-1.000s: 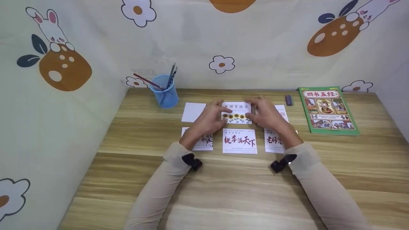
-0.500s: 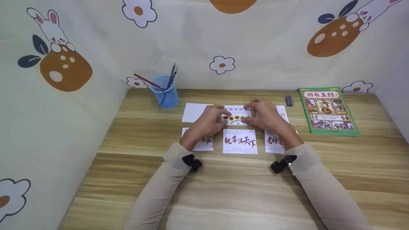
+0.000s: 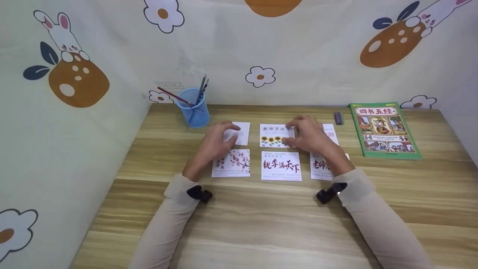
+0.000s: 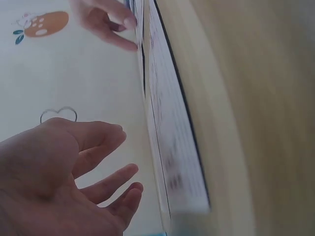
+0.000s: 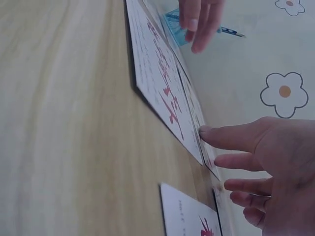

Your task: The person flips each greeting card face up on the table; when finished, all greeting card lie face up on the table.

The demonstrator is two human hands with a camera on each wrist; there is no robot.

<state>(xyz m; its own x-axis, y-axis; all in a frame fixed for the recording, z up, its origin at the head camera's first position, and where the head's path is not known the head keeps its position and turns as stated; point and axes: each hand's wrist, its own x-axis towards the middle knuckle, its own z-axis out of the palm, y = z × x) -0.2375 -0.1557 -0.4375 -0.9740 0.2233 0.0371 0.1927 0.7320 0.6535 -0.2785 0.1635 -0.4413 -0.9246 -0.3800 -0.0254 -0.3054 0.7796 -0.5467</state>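
Six-card layout aside, my right hand (image 3: pixel 310 133) is at the right side of a white card with sunflowers (image 3: pixel 269 135), index fingertip at its top corner and thumb low on its face. In the right wrist view the thumb (image 5: pixel 231 136) meets the card's edge and the fingers are extended. My left hand (image 3: pixel 217 141) hovers over a plain white card (image 3: pixel 244 131), fingers spread and holding nothing in the left wrist view. In front lie a blossom-branch card (image 3: pixel 239 163), a card with red calligraphy (image 3: pixel 281 166) and another lettered card (image 3: pixel 319 167), partly under my right forearm.
Behind my right hand shows part of another card (image 3: pixel 331 131). A small dark eraser-like block (image 3: pixel 338 118) and a green-bordered book (image 3: pixel 386 130) lie to the right. A blue pencil cup (image 3: pixel 196 112) stands at the back left, near the patterned wall covering (image 3: pixel 224 48).
The sunflower card slid slightly toward me, lining up with its row. My left hand has let go of it and moved left to the plain card; my right hand stays at the sunflower card.
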